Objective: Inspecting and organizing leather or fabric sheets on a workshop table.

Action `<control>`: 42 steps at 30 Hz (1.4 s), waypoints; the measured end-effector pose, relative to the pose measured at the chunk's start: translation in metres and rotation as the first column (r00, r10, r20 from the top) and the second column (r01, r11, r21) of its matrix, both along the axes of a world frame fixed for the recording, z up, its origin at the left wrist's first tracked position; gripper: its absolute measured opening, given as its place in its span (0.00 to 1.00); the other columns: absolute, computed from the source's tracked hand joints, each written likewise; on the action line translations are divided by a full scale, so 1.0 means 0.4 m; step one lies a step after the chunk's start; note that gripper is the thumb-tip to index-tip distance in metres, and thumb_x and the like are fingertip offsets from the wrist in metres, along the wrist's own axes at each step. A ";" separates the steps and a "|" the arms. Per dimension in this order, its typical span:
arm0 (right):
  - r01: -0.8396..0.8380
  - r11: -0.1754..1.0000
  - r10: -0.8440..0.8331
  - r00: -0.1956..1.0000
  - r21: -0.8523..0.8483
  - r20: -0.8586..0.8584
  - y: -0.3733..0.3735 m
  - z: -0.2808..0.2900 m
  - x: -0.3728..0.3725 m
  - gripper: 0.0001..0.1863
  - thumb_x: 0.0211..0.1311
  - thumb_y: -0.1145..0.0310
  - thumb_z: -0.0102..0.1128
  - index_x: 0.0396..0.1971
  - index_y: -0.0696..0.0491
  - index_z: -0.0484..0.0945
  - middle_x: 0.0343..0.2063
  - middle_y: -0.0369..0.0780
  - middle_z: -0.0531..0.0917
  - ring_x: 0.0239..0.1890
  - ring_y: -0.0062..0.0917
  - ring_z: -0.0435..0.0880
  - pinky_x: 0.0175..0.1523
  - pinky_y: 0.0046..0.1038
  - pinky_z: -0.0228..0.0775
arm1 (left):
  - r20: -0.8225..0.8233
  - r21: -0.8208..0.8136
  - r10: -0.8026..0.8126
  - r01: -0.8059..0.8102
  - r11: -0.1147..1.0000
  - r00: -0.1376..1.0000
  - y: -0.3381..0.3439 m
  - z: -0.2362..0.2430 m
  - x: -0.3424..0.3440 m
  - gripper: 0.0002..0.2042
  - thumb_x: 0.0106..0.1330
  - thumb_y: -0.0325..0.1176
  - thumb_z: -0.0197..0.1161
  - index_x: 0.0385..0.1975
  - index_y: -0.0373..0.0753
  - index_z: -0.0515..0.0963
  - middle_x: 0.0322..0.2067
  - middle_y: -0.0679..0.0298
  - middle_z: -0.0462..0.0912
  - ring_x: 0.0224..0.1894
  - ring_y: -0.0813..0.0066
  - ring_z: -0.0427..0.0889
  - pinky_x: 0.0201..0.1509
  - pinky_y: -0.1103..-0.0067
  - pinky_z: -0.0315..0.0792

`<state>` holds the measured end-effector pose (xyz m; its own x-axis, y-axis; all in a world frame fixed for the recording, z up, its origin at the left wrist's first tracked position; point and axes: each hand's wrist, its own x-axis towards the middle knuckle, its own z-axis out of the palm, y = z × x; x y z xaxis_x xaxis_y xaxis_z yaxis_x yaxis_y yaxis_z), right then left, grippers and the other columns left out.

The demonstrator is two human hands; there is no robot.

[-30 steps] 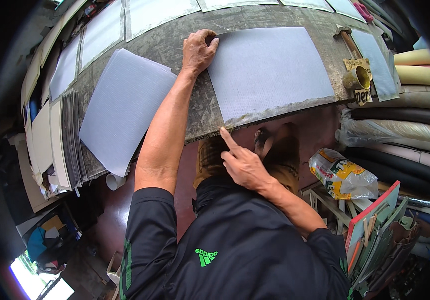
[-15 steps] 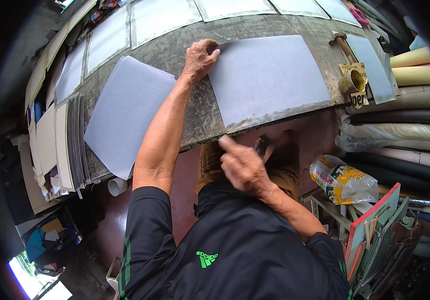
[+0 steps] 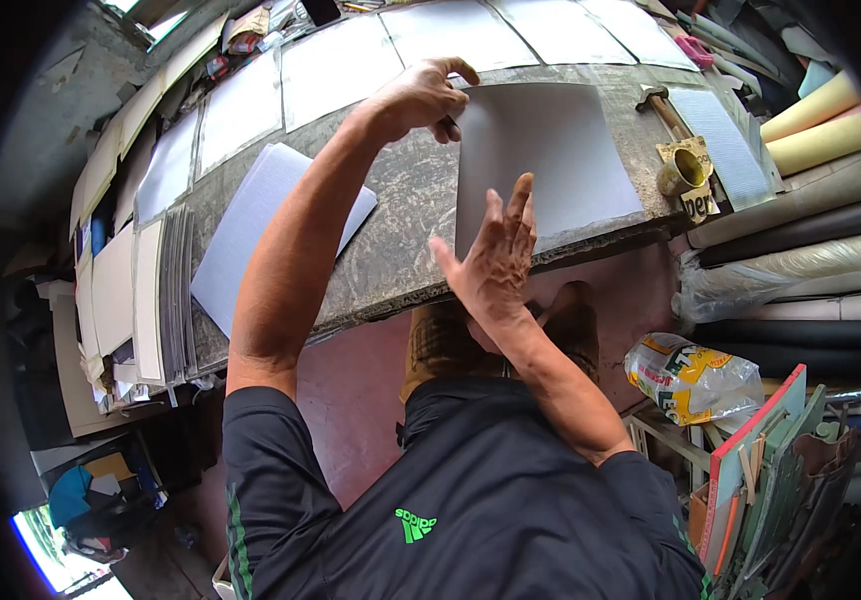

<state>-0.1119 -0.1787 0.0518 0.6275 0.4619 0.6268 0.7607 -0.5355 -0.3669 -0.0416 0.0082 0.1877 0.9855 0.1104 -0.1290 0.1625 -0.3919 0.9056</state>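
A grey-white rectangular sheet point(image 3: 560, 140) stands over the workbench point(image 3: 390, 250), its left side raised and shaded. My left hand point(image 3: 420, 98) is at its far left corner, fingers curled around that edge; the exact grip is partly hidden. Over the sheet's near left part is my right hand point(image 3: 498, 245), open with fingers spread. Whether it touches the sheet I cannot tell. To the left, partly behind my left forearm, lies a stack of similar grey-white sheets point(image 3: 260, 220).
A hammer point(image 3: 662, 105) and a small glue-stained cup point(image 3: 685, 172) stand at the bench's right. Pale panels point(image 3: 340, 80) line the far edge, upright boards point(image 3: 175, 290) the left. Material rolls point(image 3: 820, 205) and a plastic bag point(image 3: 695, 378) are on my right.
The sheet's left side has lifted and shifted right, with my left hand moving up and right. My right hand has risen from beside the bench edge and spread over the sheet.
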 end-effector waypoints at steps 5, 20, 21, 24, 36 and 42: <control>0.181 0.979 -0.180 0.983 -0.096 0.023 -0.057 0.056 0.006 0.31 0.42 0.73 0.72 0.49 0.61 0.68 0.65 0.69 0.52 0.54 0.54 0.74 0.57 0.42 0.70 | 0.029 -0.145 -0.021 0.025 0.989 0.999 -0.024 0.027 -0.025 0.16 0.65 0.24 0.57 0.54 0.33 0.72 0.26 0.63 0.81 0.21 0.78 0.84 0.23 0.85 0.82; 0.100 0.880 0.119 0.900 -0.465 0.419 -0.336 0.738 0.427 0.12 0.58 0.69 0.62 0.39 0.60 0.78 0.53 0.45 0.79 0.56 0.42 0.76 0.61 0.36 0.67 | 0.248 -0.584 0.115 0.054 0.810 0.962 -0.071 0.233 -0.011 0.14 0.75 0.36 0.50 0.50 0.33 0.74 0.41 0.55 0.83 0.42 0.68 0.83 0.51 0.74 0.80; 0.131 0.878 0.102 0.888 -0.460 0.448 -0.317 0.720 0.482 0.13 0.58 0.68 0.63 0.39 0.59 0.79 0.52 0.46 0.80 0.56 0.42 0.76 0.61 0.36 0.67 | 0.190 -0.580 0.178 -0.036 0.814 0.966 -0.072 0.222 0.025 0.15 0.76 0.37 0.47 0.51 0.34 0.74 0.44 0.55 0.83 0.43 0.67 0.83 0.51 0.73 0.79; 0.122 0.828 0.074 0.944 -0.547 0.321 -0.211 0.697 0.587 0.14 0.58 0.65 0.63 0.39 0.59 0.79 0.50 0.46 0.81 0.54 0.41 0.78 0.59 0.36 0.68 | 0.087 -0.585 0.296 -0.192 0.788 0.951 -0.032 0.205 0.099 0.15 0.77 0.39 0.47 0.50 0.36 0.75 0.44 0.55 0.84 0.45 0.66 0.83 0.53 0.73 0.78; 0.210 0.951 0.024 0.684 -0.228 0.729 -0.275 0.458 0.568 0.08 0.65 0.69 0.57 0.34 0.56 0.82 0.46 0.39 0.84 0.40 0.30 0.82 0.47 0.33 0.71 | 0.206 -0.548 0.395 -0.229 0.805 0.895 -0.120 0.098 -0.031 0.18 0.65 0.28 0.64 0.55 0.32 0.74 0.47 0.54 0.80 0.43 0.69 0.81 0.49 0.79 0.81; 0.118 0.954 -0.007 0.927 -0.274 0.375 -0.382 -0.024 0.447 0.09 0.60 0.73 0.59 0.36 0.60 0.84 0.53 0.43 0.79 0.51 0.31 0.77 0.60 0.36 0.66 | 0.000 -0.381 0.377 -0.348 0.856 0.926 -0.253 -0.360 -0.083 0.15 0.60 0.20 0.62 0.47 0.25 0.76 0.34 0.55 0.82 0.29 0.75 0.81 0.31 0.79 0.78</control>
